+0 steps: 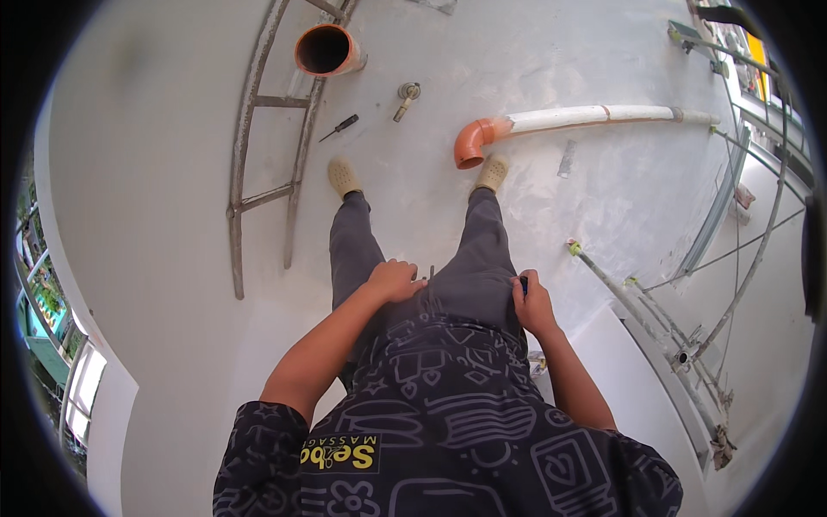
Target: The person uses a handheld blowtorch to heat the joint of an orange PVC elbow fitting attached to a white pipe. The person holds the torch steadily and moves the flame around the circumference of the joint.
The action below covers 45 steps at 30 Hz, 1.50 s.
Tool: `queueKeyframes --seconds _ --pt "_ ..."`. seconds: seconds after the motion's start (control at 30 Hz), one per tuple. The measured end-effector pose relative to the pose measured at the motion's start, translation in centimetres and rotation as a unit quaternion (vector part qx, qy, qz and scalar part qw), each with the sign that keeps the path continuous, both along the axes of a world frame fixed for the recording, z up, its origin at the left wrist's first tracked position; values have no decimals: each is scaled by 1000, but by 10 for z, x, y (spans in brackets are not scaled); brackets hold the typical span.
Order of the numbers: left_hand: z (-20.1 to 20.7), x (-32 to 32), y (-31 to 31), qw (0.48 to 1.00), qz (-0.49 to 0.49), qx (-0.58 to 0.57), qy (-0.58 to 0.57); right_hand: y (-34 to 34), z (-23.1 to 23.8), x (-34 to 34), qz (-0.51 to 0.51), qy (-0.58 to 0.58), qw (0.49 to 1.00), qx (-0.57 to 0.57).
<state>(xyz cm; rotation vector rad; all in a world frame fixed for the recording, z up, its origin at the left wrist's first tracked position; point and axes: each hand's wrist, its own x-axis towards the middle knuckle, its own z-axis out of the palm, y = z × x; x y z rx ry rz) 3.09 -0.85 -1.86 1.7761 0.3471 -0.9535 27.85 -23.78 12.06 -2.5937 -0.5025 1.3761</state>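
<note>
My left hand [395, 281] rests over my left thigh with its fingers curled. A small metal-looking piece shows at its fingertips, too small to name. Over the right thigh, my right hand [531, 303] is closed around a small dark object [524, 283] with a bluish tint; most of it is hidden in the fingers. Both hands are low over the grey trousers [465, 267], apart from each other. Beyond my feet, a screwdriver [339, 127] with a black handle lies on the floor. To its right is a metal tap-like fitting [407, 101].
At the left, a metal ladder [245, 146] lies along the pale surface. An orange-rimmed pipe [351, 57] is beside it. By my right foot, an orange elbow [473, 142] joins a long white pipe [586, 116]. Scaffold tubes [633, 287] stand on the right.
</note>
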Motion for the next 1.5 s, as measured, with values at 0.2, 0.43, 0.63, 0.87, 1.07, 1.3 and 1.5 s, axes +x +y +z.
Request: queueKeyframes --seconds 0.2,0.43,0.63,0.87,1.07,1.3,1.5 --pt "2 81 -107 997 -21 -26 76 -51 -66 152 153 94 984 -17" --pt "36 182 -195 994 72 -75 37 -89 -52 245 131 311 940 -56" --pt "45 205 -210 989 102 -103 7 -82 -68 278 133 295 944 -60" --pt "13 203 -204 979 130 -139 70 -43 -247 256 -18 222 971 -86" --pt "-56 146 -212 909 329 -178 183 11 -409 189 -93 197 966 -141" --pt "-142 92 -193 835 466 -69 284 65 -588 111 -573 130 809 -23" --pt "-150 84 -184 817 482 -123 292 62 -617 94 -599 67 798 -16"
